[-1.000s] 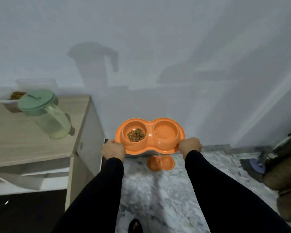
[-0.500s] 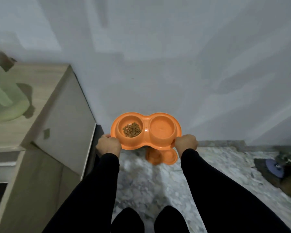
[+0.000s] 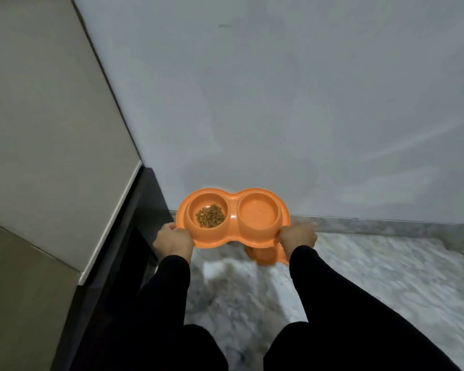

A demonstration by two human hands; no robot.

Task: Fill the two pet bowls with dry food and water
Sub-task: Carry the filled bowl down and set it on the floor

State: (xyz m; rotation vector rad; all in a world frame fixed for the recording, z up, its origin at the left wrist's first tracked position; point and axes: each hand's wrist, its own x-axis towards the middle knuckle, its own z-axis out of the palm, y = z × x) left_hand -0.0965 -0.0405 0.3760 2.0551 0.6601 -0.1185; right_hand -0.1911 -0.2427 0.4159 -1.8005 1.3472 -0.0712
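I hold an orange double pet bowl (image 3: pixel 233 200) level above the floor, close to the wall. My left hand (image 3: pixel 173 239) grips its left rim and my right hand (image 3: pixel 298 236) grips its right rim. The left cup holds brown dry food (image 3: pixel 210 216). The right cup (image 3: pixel 257 213) looks wet and glossy; I cannot tell how much water is in it. Just below it, a second orange double bowl (image 3: pixel 265 255) lies on the marble floor, mostly hidden by the held one and my right hand.
A beige cabinet side (image 3: pixel 51 124) with a dark base (image 3: pixel 134 236) rises at the left. The pale wall (image 3: pixel 306 103) and its stone skirting (image 3: pixel 386 228) stand straight ahead. Marble floor (image 3: pixel 373 277) stretches to the right. My knees (image 3: pixel 247 346) are bent at the bottom.
I have crouched down, lowering the held bowl toward the floor near the second bowl. The cabinet top with the green jug has left the view.
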